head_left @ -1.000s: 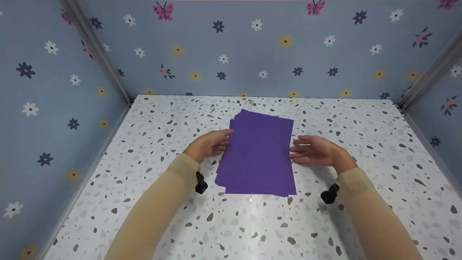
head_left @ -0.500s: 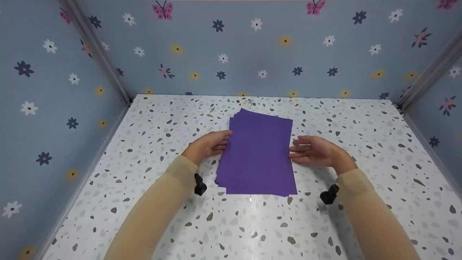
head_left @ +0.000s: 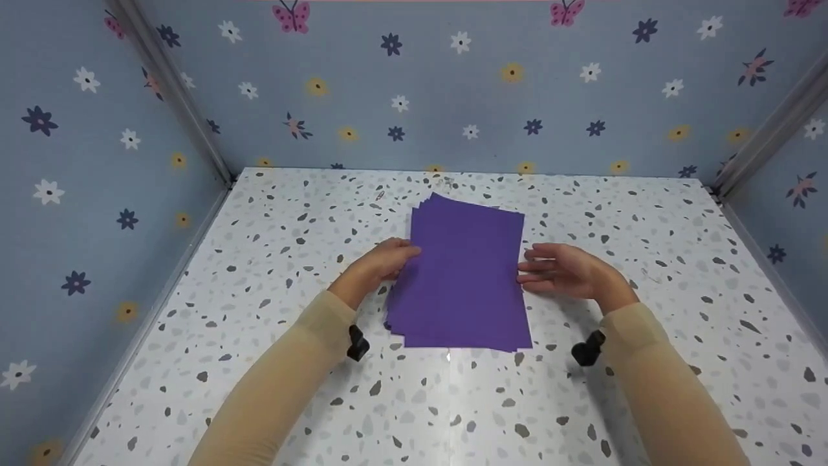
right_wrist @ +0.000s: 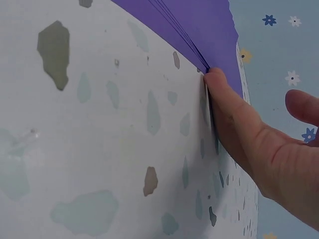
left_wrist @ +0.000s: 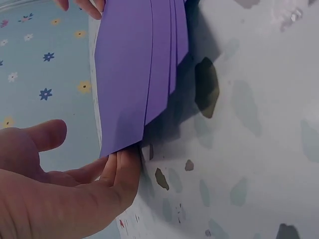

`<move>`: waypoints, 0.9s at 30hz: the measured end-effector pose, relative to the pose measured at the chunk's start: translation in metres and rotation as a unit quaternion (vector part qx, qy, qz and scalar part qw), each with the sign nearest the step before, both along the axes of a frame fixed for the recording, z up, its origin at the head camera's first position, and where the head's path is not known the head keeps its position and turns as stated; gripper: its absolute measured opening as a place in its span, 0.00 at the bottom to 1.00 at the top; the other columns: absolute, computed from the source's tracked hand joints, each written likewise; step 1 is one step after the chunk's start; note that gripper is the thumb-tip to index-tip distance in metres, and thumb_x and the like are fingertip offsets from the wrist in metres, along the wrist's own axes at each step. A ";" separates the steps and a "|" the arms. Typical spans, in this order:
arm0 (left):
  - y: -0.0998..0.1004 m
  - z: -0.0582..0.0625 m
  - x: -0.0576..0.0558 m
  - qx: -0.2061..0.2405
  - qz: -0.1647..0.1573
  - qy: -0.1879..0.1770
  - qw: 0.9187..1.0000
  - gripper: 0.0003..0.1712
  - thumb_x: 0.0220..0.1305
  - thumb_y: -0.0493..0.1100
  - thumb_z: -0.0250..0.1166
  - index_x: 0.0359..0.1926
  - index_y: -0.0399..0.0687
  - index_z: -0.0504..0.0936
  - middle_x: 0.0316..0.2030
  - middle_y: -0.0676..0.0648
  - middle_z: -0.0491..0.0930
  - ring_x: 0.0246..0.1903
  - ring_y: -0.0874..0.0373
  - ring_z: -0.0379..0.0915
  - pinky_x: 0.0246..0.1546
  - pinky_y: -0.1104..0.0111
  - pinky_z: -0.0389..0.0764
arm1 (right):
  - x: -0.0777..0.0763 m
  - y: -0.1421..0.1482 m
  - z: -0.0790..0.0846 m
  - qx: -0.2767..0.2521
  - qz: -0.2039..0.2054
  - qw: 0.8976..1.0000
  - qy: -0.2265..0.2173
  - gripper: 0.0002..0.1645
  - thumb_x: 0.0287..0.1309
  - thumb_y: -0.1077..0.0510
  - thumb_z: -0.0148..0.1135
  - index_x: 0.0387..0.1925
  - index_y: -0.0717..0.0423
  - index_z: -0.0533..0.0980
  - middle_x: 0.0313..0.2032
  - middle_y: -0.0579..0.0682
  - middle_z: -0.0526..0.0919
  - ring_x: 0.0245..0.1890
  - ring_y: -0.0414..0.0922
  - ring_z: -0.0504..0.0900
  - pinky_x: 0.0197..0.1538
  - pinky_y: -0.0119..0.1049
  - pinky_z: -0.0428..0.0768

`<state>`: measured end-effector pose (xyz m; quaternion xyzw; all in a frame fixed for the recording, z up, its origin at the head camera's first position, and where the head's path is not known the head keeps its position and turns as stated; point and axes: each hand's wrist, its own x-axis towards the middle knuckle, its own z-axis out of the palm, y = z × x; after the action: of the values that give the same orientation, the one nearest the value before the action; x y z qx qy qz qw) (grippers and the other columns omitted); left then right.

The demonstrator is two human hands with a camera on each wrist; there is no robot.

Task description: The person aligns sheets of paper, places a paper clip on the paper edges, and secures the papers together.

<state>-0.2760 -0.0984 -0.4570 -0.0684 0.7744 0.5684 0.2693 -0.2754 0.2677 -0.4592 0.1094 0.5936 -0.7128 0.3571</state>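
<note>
A loose stack of purple paper sheets [head_left: 466, 278] lies on the speckled table, its edges fanned unevenly. My left hand [head_left: 381, 262] is at the stack's left edge. In the left wrist view its fingers [left_wrist: 127, 172] reach under the edge of the sheets [left_wrist: 124, 79], while the thumb stands raised apart from the paper. On the opposite side my right hand [head_left: 566, 268] holds its fingers nearly straight. A fingertip of that hand [right_wrist: 249, 134] touches the edges of the sheets [right_wrist: 199, 25] in the right wrist view, with the thumb held away.
The white speckled tabletop [head_left: 297, 220] surrounds the stack. A blue flowered wall [head_left: 440, 84] rises behind the table, with side panels at left and right. Small black devices are worn at both wrists.
My left hand has shifted slightly toward me along the stack's left edge, its thumb now overlapping the paper more. The right hand and the stack stay almost unchanged.
</note>
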 end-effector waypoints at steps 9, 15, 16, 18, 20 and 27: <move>0.002 -0.006 0.006 -0.013 -0.011 0.028 0.999 0.37 0.80 0.43 0.55 0.84 0.43 0.57 0.81 0.39 0.58 0.78 0.43 0.58 0.75 0.49 0.66 | 0.001 -0.002 0.000 0.011 -0.008 1.000 -0.004 0.37 0.86 0.51 0.40 0.84 0.64 0.46 0.80 0.67 0.57 0.78 0.62 0.63 0.74 0.48 0.72; 0.003 -0.012 0.007 -0.023 -0.001 0.038 0.999 0.39 0.77 0.40 0.55 0.85 0.46 0.56 0.81 0.38 0.60 0.78 0.43 0.59 0.76 0.50 0.65 | 0.001 -0.003 0.000 0.023 -0.017 1.000 -0.004 0.37 0.86 0.50 0.43 0.84 0.64 0.50 0.79 0.66 0.60 0.75 0.60 0.69 0.72 0.47 0.75; 0.004 -0.012 0.007 -0.026 0.000 0.042 0.999 0.39 0.76 0.39 0.55 0.84 0.46 0.57 0.80 0.38 0.60 0.78 0.43 0.59 0.76 0.50 0.65 | 0.002 -0.003 0.000 0.025 -0.017 1.000 -0.003 0.37 0.86 0.50 0.43 0.84 0.64 0.50 0.79 0.66 0.60 0.74 0.59 0.69 0.72 0.47 0.75; 0.004 -0.013 0.007 -0.031 -0.002 0.051 0.998 0.39 0.76 0.39 0.55 0.84 0.46 0.57 0.80 0.38 0.61 0.78 0.42 0.60 0.76 0.49 0.64 | 0.002 -0.003 0.001 0.025 -0.015 1.000 0.000 0.37 0.86 0.51 0.43 0.84 0.63 0.50 0.79 0.66 0.59 0.74 0.59 0.70 0.72 0.46 0.75; 0.005 -0.014 0.007 -0.041 -0.006 0.063 0.997 0.39 0.75 0.38 0.55 0.84 0.45 0.58 0.79 0.38 0.63 0.77 0.42 0.61 0.76 0.49 0.65 | 0.002 -0.004 0.000 0.026 -0.016 1.000 0.001 0.37 0.86 0.51 0.43 0.84 0.62 0.50 0.79 0.66 0.59 0.73 0.59 0.71 0.71 0.46 0.75; 0.007 -0.017 0.007 -0.070 -0.008 0.094 0.993 0.39 0.74 0.37 0.55 0.83 0.44 0.59 0.78 0.36 0.64 0.77 0.42 0.62 0.75 0.50 0.66 | 0.003 -0.003 0.000 0.022 -0.016 1.000 -0.001 0.37 0.86 0.50 0.42 0.84 0.62 0.49 0.79 0.65 0.59 0.75 0.59 0.68 0.72 0.46 0.74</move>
<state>-0.2687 -0.0912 -0.4739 -0.0271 0.8345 0.5148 0.1945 -0.2728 0.2643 -0.4590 0.1270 0.6071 -0.7050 0.3439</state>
